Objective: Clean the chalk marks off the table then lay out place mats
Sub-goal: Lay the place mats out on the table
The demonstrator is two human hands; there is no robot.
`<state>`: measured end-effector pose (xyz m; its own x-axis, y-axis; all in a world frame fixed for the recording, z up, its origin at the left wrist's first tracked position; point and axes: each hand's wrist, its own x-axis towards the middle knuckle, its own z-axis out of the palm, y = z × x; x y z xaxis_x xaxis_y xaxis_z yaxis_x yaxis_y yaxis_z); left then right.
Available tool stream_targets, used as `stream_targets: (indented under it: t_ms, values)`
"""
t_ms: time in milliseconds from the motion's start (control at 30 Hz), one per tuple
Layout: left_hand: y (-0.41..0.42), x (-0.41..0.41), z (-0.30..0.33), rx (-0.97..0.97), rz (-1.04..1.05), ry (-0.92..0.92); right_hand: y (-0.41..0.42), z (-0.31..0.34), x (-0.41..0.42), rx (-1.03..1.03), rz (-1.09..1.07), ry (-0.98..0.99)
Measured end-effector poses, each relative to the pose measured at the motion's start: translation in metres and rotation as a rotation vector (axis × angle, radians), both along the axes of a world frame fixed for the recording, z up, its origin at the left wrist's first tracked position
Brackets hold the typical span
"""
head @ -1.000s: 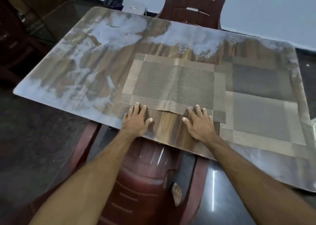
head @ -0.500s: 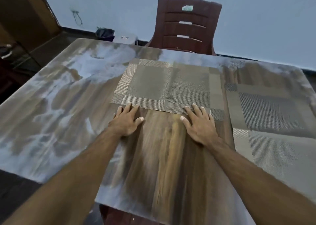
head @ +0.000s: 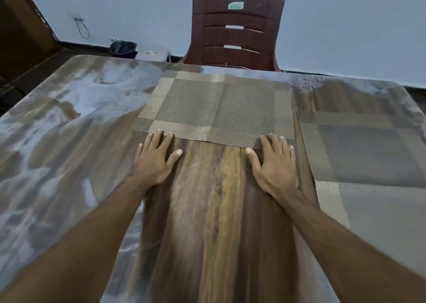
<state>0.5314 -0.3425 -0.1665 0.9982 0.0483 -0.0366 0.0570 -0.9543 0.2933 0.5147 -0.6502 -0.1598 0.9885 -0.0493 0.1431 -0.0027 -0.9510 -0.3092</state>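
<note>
**A:** So what's around the table (head: pixel 57 164) on my feed? One dark red chair (head: pixel 235 29) pushed in at the far side, a small dark bin (head: pixel 122 47) and a pale box (head: pixel 152 54) on the floor by the wall. Nothing sits between the hands and the mat.

**B:** How many mats?

**A:** I count three. One mat (head: pixel 214 109) lies flat in the far middle, in front of the chair. Two more overlap on the right, the far right mat (head: pixel 368 146) and the near right mat (head: pixel 380 222). Whitish chalk smears (head: pixel 92 95) still cover the left side and far edge.

**B:** And the hands?

**A:** Two, both flat with fingers spread. Left hand (head: pixel 154 160) has its fingertips touching the mat's near left edge, right hand (head: pixel 274 166) has fingertips resting on the near right corner. Palms sit on bare wood just short of the mat. No pinching.
</note>
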Motion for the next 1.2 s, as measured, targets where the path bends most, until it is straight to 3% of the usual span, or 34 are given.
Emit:
stream_targets:
  t_ms: [300,500,700,1200]
  values:
    - [-0.012,0.008,-0.001,0.039,0.111,0.019,0.001,-0.004,0.003,-0.044,-0.031,-0.012]
    - [-0.017,-0.002,-0.006,0.003,0.143,-0.225,0.004,-0.001,-0.001,0.002,-0.093,-0.100]
    - [-0.012,0.007,-0.007,0.116,0.090,-0.194,0.003,-0.004,0.003,-0.055,-0.073,0.006]
    - [-0.010,0.013,-0.006,0.141,0.053,-0.161,0.008,-0.001,-0.001,-0.036,-0.138,-0.085]
